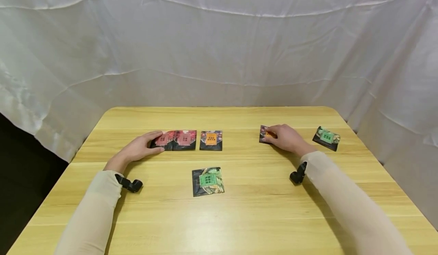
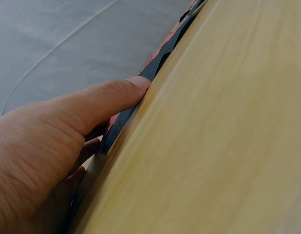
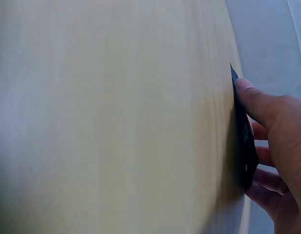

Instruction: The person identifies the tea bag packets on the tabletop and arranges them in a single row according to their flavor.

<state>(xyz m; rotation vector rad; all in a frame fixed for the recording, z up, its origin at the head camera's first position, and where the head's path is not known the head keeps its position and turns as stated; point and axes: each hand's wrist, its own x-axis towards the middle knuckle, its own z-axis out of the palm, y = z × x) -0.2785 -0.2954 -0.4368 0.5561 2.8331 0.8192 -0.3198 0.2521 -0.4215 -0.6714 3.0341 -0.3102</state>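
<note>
Two red-and-black sachets lie side by side at the left of the table. My left hand holds the left one by its near and far edges, thumb on the near edge. In the left wrist view, the thumb presses on that sachet's dark edge. My right hand grips an orange-labelled sachet at the back right, partly covering it. In the right wrist view, this sachet's dark underside is tilted off the table between thumb and fingers.
Another orange-labelled sachet lies just right of the red pair. One green-labelled sachet is nearer the middle front; another green one lies askew at the far right. Pale cloth hangs behind the wooden table.
</note>
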